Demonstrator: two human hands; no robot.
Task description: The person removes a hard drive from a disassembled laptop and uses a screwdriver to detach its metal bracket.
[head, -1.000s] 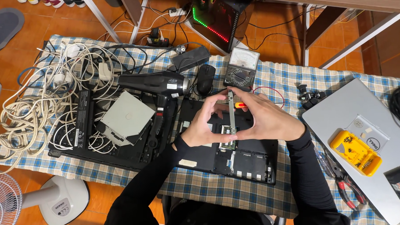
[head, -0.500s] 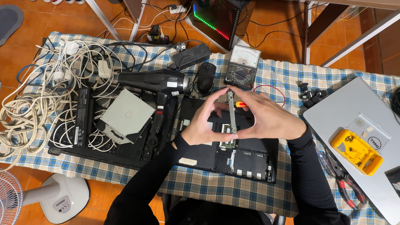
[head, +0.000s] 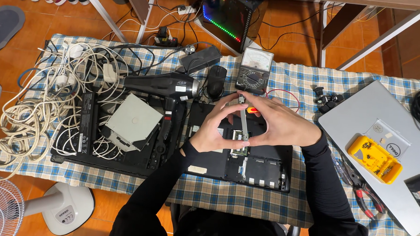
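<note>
Both hands meet over an opened black laptop base (head: pixel 259 168) on the checked cloth. My left hand (head: pixel 214 130) and my right hand (head: pixel 279 125) together grip a thin grey metal strip (head: pixel 243 121) standing upright between the fingertips, its lower end over the laptop's inner boards. A red and yellow screwdriver handle (head: pixel 251 110) shows just behind my right fingers. Whether the strip is still fixed to the laptop is hidden by my fingers.
A black hair dryer (head: pixel 167 86), a silver optical drive (head: pixel 133 122) and a second black laptop shell lie left, beside tangled white cables (head: pixel 38 107). A multimeter (head: pixel 254 68) and mouse (head: pixel 217 81) sit behind. At right: a silver laptop (head: pixel 381 152), yellow parts box (head: pixel 374 158), red pliers (head: pixel 363 202).
Both hands stay on the metal strip; they have shifted only slightly and the strip stands in nearly the same spot.
</note>
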